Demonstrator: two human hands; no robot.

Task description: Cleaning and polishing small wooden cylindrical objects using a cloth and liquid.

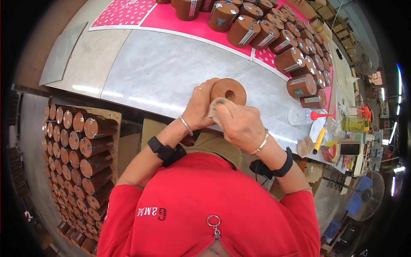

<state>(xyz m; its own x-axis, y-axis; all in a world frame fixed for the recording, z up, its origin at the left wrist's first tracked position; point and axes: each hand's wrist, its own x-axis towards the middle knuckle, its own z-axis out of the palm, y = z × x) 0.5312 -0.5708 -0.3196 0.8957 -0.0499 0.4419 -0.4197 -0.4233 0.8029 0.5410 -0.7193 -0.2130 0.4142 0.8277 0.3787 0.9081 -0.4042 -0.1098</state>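
My left hand [200,106] is wrapped round the side of a brown cylinder [223,86] at the near edge of the table. Its round end, with a dark hole in the middle, faces up toward me. In my right hand [242,127] a crumpled whitish cloth [215,113] is pinched, and it touches or nearly touches the cylinder's near rim. The fingers of my right hand partly hide the cloth. How far my left fingers reach behind the cylinder is hidden.
Rows of brown cylinders [286,41] stand on pink patterned sheets [171,23] across the table [150,64]. A clear bottle with a red nozzle [301,116], a yellow marker [319,140] and a crumpled cloth [305,147] lie at the right. More cylinders [95,154] are stacked at lower left.
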